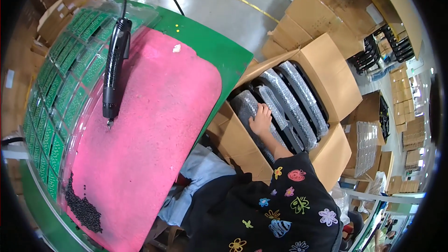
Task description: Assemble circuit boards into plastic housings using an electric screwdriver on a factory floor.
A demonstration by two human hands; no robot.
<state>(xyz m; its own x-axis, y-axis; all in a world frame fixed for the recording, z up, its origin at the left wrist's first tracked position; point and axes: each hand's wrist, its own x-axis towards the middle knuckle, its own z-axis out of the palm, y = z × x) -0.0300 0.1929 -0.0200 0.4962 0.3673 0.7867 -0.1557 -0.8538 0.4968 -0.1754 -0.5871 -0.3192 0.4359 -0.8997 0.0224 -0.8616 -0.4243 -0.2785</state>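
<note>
My right hand (pixel 262 121) reaches into an open cardboard box (pixel 331 77) at the right of the table. Its fingers are bent over the top of a bubble-wrapped part (pixel 244 106) at the box's near left side, thumb apart from the fingers. Several more long, curved black parts stand upright in a row beside it, with a bubble-wrapped one (pixel 298 126) among them. What the wrapping covers cannot be made out. My left hand is out of view.
A pink mat (pixel 149 126) covers the green table (pixel 210 42). A black electric screwdriver (pixel 116 65) hangs over it on a cord. Small black screws (pixel 84 210) lie heaped at the mat's lower left. Clear trays with green boards (pixel 51 112) line the left edge. Cardboard boxes (pixel 317 9) stand behind.
</note>
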